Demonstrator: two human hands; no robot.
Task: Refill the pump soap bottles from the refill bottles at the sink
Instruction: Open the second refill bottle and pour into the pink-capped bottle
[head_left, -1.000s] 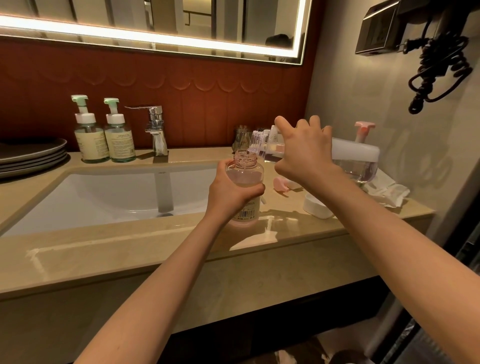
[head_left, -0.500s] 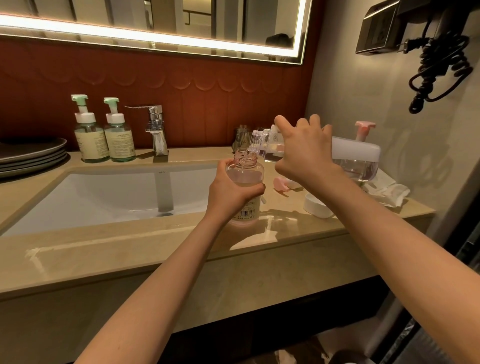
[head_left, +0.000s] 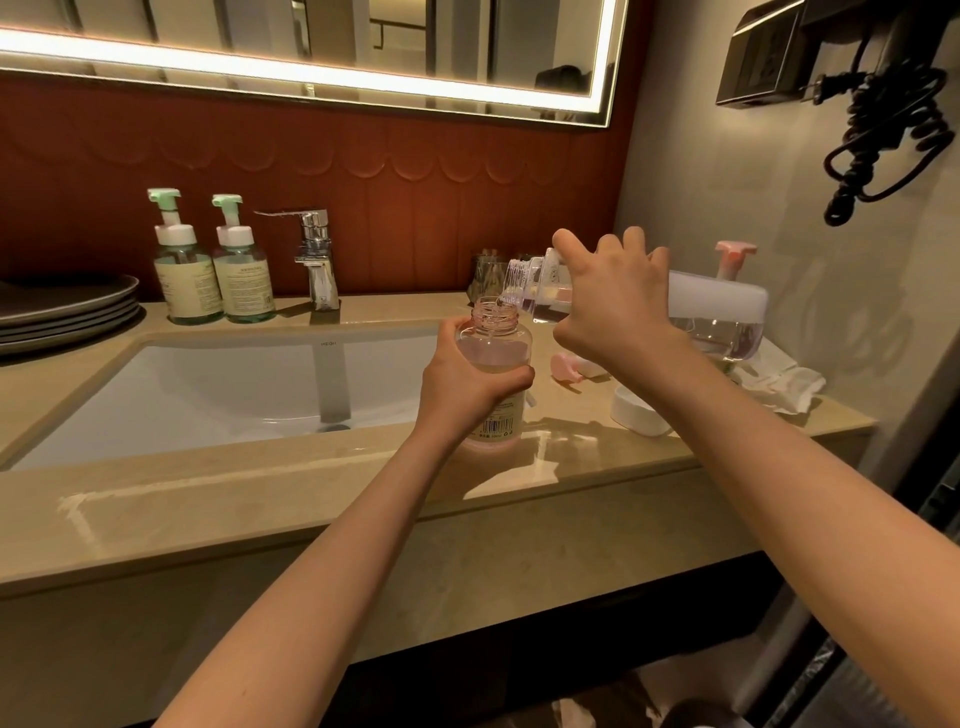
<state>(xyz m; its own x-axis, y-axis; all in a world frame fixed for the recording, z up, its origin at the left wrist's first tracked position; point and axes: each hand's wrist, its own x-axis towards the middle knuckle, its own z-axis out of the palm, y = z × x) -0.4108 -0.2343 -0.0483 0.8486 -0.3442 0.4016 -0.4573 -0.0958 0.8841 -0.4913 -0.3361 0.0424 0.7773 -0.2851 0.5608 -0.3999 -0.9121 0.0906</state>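
My left hand (head_left: 467, 384) grips an uncapped clear pink soap bottle (head_left: 496, 343) standing on the counter right of the basin. My right hand (head_left: 615, 306) holds a clear refill bottle (head_left: 717, 317) tipped on its side, its threaded mouth just over the pink bottle's opening. Clear liquid lies low in the refill bottle. A pink pump head (head_left: 569, 366) lies on the counter behind the bottle. A white cap (head_left: 636, 413) rests under my right wrist. Another pink pump top (head_left: 732, 254) shows behind the refill bottle.
Two green-pump soap bottles (head_left: 215, 270) stand left of the chrome faucet (head_left: 317, 260). Stacked grey plates (head_left: 67, 312) sit at far left. Glasses (head_left: 488, 273) stand at the back. A crumpled white cloth (head_left: 779, 384) lies at the right; a coiled cord (head_left: 883, 135) hangs on the wall.
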